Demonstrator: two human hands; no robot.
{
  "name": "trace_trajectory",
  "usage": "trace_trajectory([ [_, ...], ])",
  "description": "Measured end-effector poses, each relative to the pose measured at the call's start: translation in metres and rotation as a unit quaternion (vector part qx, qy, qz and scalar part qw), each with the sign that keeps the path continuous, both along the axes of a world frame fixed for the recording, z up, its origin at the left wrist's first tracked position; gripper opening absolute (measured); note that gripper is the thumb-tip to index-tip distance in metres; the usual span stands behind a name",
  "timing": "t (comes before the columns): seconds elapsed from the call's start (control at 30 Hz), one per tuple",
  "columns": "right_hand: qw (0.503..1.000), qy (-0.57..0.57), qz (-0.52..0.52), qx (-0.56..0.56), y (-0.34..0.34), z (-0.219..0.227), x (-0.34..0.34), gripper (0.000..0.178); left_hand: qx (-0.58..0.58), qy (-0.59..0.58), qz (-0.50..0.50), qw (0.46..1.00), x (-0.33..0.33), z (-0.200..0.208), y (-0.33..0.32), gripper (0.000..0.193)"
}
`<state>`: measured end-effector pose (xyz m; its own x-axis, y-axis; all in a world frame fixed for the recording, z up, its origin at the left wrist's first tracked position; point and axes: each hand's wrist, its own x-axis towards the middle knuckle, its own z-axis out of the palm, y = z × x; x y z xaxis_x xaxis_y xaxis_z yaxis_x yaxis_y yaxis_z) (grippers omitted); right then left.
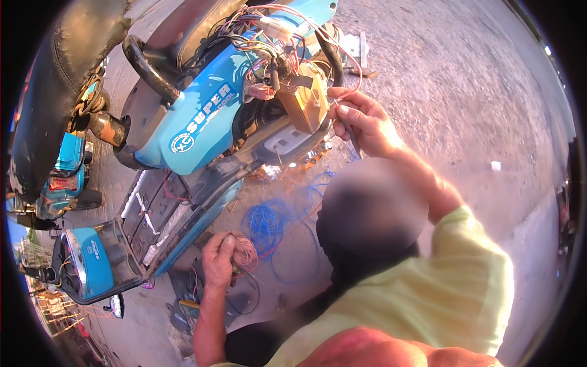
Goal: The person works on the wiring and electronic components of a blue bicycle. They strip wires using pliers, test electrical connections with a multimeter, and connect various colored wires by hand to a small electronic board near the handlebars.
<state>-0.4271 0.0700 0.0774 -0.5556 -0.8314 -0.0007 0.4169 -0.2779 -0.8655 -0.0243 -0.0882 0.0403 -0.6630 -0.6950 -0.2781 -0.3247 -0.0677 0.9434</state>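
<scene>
Yellow-green shirt cloth (422,287) and bare skin (367,348) lie nearest. Farther off, my right hand (367,125) is closed in a pinch on a pink wire (359,68), which loops far and left toward the wire bundle (238,41). Just left of those fingertips sits a gold box (304,109), its length running near to far (slightly aslant). My left hand (217,260), well apart at near left, grips a pink wire coil (246,251). White lettering and a round emblem mark the blue panel (211,145).
</scene>
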Motion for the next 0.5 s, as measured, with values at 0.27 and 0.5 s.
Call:
trace_trajectory([
  [0.27,0.987,0.076,-0.068,0.121,-0.025,0.002,0.013,0.038,-0.067,-0.017,0.015,0.997,0.022,-0.014,-0.012,0.026],
  [0.5,0.978,0.131,-0.127,0.098,0.002,-0.060,-0.037,0.038,-0.071,0.051,-0.003,0.996,0.018,0.026,-0.025,0.025],
])
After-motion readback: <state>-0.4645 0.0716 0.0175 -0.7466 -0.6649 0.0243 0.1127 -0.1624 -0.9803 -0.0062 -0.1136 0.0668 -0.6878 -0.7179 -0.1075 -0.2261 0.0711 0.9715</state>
